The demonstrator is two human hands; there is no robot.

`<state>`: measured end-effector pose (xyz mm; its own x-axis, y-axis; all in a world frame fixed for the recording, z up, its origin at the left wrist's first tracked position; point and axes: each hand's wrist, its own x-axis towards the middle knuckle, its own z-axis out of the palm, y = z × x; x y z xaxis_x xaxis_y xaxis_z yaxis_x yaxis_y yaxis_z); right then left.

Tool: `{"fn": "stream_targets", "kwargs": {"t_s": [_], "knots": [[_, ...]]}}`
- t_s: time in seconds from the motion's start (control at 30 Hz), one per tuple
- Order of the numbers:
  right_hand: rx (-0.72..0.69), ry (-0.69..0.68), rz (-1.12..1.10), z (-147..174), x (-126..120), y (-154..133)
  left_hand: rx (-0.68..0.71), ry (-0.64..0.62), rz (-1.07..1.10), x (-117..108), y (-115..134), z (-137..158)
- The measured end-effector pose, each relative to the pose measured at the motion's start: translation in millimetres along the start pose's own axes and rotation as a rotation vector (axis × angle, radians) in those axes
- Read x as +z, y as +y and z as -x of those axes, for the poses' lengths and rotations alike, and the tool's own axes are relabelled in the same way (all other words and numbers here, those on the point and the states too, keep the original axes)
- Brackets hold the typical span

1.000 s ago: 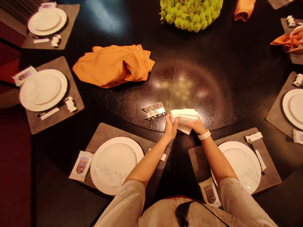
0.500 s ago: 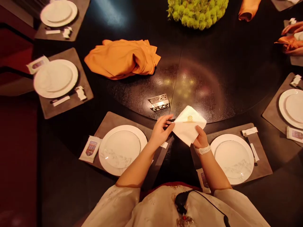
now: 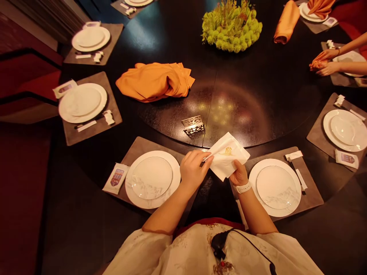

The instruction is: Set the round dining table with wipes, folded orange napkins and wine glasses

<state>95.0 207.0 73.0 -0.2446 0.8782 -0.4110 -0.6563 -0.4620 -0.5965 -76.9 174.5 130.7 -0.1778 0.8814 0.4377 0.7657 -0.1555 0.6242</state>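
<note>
My right hand, with a white band on its wrist, grips the lower right side of a folded white napkin bearing a gold logo. With fingertips and thumb pinched, my left hand holds the napkin's left corner. Both hands are raised between two place settings. Beside my left forearm lies a white plate on a brown placemat. Another white plate sits right of my right hand, near black chopsticks. Just beyond my hands stands a small cut-out metal holder.
A heap of orange cloth napkins rests on the dark round table. A green flower centrepiece and a rolled orange cloth are farther back. At the right, a co-worker's hands hold orange cloth.
The view has shifted, showing more of the far table. The dark stick-like piece seen at my left fingertips is now out of sight. Both hands still hold the white napkin, its logo slightly more tilted.
</note>
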Motion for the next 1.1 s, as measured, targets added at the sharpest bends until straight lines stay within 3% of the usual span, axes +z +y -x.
{"fn": "stream_targets", "kwargs": {"t_s": [0.33, 0.47, 0.57, 0.67, 0.87, 1.1], "knots": [[-0.011, 0.013, -0.039, 7.5, -5.7, 2.3, -0.044, 0.032, 0.190, -0.4, 4.7, 4.3], [-0.016, -0.042, -0.053, 9.9, -6.7, 1.0, -0.234, -0.081, 0.437, -1.4, 11.1, -0.9], [-0.020, -0.067, -0.067, 10.6, -6.6, 1.4, -0.399, -0.089, 0.555, 3.0, 11.6, -5.8], [0.006, -0.060, -0.051, 10.3, -6.1, 0.9, -0.460, -0.133, 0.559, 6.2, 6.9, -9.8], [0.045, -0.068, -0.029, 11.2, -4.2, -3.6, -0.482, -0.283, 0.523, 0.4, -8.3, -17.1], [0.067, -0.104, -0.010, 8.3, -0.2, -4.4, -0.463, -0.371, 0.518, -6.5, -17.4, -24.6]]}}
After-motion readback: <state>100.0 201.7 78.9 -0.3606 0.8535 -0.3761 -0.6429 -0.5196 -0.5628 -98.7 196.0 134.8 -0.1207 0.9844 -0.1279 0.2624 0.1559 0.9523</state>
